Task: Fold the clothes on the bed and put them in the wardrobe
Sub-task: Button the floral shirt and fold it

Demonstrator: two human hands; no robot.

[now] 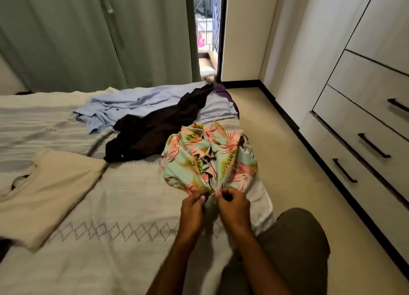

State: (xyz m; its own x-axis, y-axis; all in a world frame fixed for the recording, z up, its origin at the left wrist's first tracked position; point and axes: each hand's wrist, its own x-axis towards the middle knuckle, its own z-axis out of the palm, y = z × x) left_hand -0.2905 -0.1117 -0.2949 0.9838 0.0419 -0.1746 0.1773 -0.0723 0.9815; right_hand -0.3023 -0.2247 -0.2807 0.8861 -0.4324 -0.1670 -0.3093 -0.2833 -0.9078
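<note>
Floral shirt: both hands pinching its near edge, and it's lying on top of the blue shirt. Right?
Not quite. The head view shows both the left hand and right hand pinching the floral shirt at its near edge, but it lies beside the dark brown garment; the blue shirt is farther back, apart.

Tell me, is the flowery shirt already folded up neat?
No, the flowery shirt lies bunched and crumpled on the bed, with the left hand and right hand pinching its near edge.
</note>
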